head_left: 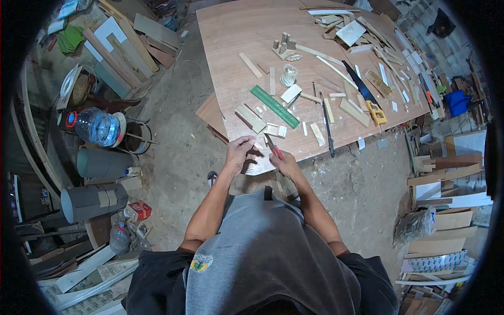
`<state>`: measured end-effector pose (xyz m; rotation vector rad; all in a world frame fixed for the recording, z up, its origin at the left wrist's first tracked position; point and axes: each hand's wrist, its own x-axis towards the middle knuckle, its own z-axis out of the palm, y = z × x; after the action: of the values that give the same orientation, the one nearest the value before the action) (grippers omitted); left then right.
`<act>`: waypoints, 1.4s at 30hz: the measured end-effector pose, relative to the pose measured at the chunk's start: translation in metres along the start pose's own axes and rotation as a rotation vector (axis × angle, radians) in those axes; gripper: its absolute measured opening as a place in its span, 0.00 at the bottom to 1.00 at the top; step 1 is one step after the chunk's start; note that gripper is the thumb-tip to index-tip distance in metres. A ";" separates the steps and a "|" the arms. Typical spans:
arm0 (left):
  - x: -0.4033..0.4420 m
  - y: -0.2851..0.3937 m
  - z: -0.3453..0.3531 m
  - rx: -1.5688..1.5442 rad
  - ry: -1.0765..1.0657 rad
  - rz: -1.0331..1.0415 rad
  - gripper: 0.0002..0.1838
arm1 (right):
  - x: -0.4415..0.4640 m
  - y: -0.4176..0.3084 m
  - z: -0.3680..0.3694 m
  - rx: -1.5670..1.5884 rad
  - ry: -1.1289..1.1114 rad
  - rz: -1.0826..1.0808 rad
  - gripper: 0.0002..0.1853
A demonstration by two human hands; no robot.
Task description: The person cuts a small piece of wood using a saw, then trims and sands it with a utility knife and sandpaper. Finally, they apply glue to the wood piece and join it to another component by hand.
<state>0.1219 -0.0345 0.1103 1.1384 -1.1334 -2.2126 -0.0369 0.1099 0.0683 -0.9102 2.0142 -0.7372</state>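
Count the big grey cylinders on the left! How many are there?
2. One plain grey cylinder is below the red-capped clear plastic jug in the picture; a tan-patched grey cylinder is just below that. Others may be hidden.

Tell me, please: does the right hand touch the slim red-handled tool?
Touching. The head view shows the right hand gripping the slim red-handled tool by its red handle.

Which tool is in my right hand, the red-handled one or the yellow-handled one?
The red-handled tool, gripped in your right hand; the yellow-handled saw lies farther off on the table, untouched.
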 end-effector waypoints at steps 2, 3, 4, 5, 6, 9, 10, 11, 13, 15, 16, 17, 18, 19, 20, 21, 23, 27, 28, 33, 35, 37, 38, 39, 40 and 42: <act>-0.006 0.008 -0.001 -0.068 -0.045 0.008 0.13 | 0.004 0.002 0.001 0.057 0.039 -0.078 0.22; -0.009 0.012 -0.002 -0.137 -0.092 0.006 0.14 | 0.000 -0.007 -0.002 0.057 0.038 -0.085 0.22; -0.010 0.015 -0.004 -0.243 -0.163 0.005 0.15 | -0.009 -0.022 -0.009 -0.191 0.065 -0.090 0.20; -0.013 0.016 -0.005 -0.241 -0.162 0.009 0.15 | -0.015 -0.031 -0.012 -0.439 0.094 -0.093 0.20; -0.018 0.024 -0.001 -0.282 -0.206 0.002 0.16 | -0.014 -0.030 -0.011 -0.438 0.097 -0.098 0.20; -0.022 0.030 0.002 -0.350 -0.291 0.015 0.19 | -0.010 -0.021 -0.004 -0.603 0.117 -0.168 0.21; -0.025 0.032 0.004 -0.391 -0.332 0.033 0.19 | -0.005 -0.016 0.001 -0.682 0.131 -0.204 0.22; -0.028 0.036 0.006 -0.431 -0.374 0.051 0.19 | 0.000 -0.012 0.004 -0.760 0.146 -0.240 0.24; -0.032 0.041 0.008 -0.435 -0.414 0.045 0.20 | 0.008 -0.011 0.009 -0.756 0.116 -0.235 0.26; -0.036 0.045 0.010 -0.463 -0.411 0.069 0.20 | 0.013 -0.011 0.010 -0.753 0.083 -0.231 0.27; -0.036 0.047 0.011 -0.487 -0.426 0.077 0.20 | 0.012 -0.011 0.011 -0.755 0.229 -0.384 0.26; -0.037 0.048 0.012 -0.485 -0.428 0.080 0.20 | 0.014 -0.012 0.011 -0.751 0.375 -0.537 0.24; -0.042 0.053 0.015 -0.442 -0.383 0.098 0.20 | 0.015 -0.016 0.010 -0.751 0.377 -0.538 0.24; -0.043 0.055 0.018 -0.401 -0.338 0.115 0.20 | 0.014 -0.027 0.006 -0.429 0.327 -0.562 0.21; -0.040 0.053 0.017 -0.404 -0.339 0.113 0.20 | 0.011 -0.037 0.001 -0.110 0.271 -0.574 0.17; -0.037 0.048 0.016 -0.309 -0.269 0.126 0.19 | -0.001 -0.057 -0.006 -0.112 0.270 -0.567 0.17; -0.030 0.039 0.018 -0.214 -0.210 0.133 0.18 | -0.026 -0.099 -0.024 0.656 0.094 -0.212 0.15; -0.028 0.028 0.033 0.304 -0.035 0.284 0.13 | -0.028 -0.098 -0.022 0.678 0.184 -0.314 0.15; -0.032 0.029 0.039 0.485 0.014 0.455 0.13 | -0.025 -0.097 -0.022 0.704 0.178 -0.263 0.13; -0.058 0.048 0.064 0.662 0.077 0.585 0.11 | -0.033 -0.094 -0.026 0.771 0.216 -0.333 0.09; -0.058 0.046 0.064 0.673 0.055 0.603 0.12 | -0.035 -0.091 -0.030 0.756 0.217 -0.342 0.08; -0.057 0.043 0.061 0.687 0.032 0.621 0.12 | -0.039 -0.093 -0.036 0.567 0.206 -0.362 0.08; -0.056 0.042 0.060 0.721 0.026 0.670 0.12 | -0.040 -0.092 -0.035 0.571 0.212 -0.361 0.08; -0.055 0.040 0.059 0.756 0.017 0.719 0.12 | -0.041 -0.091 -0.035 0.431 0.280 -0.453 0.07; -0.053 0.036 0.057 0.762 0.004 0.721 0.12 | -0.042 -0.090 -0.035 0.289 0.350 -0.540 0.07; -0.051 0.031 0.054 0.779 0.012 0.690 0.12 | -0.046 -0.092 -0.034 0.201 0.411 -0.602 0.07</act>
<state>0.1076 0.0065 0.1782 0.8008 -2.0843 -1.2492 -0.0140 0.1001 0.1732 -1.3449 1.9556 -1.5342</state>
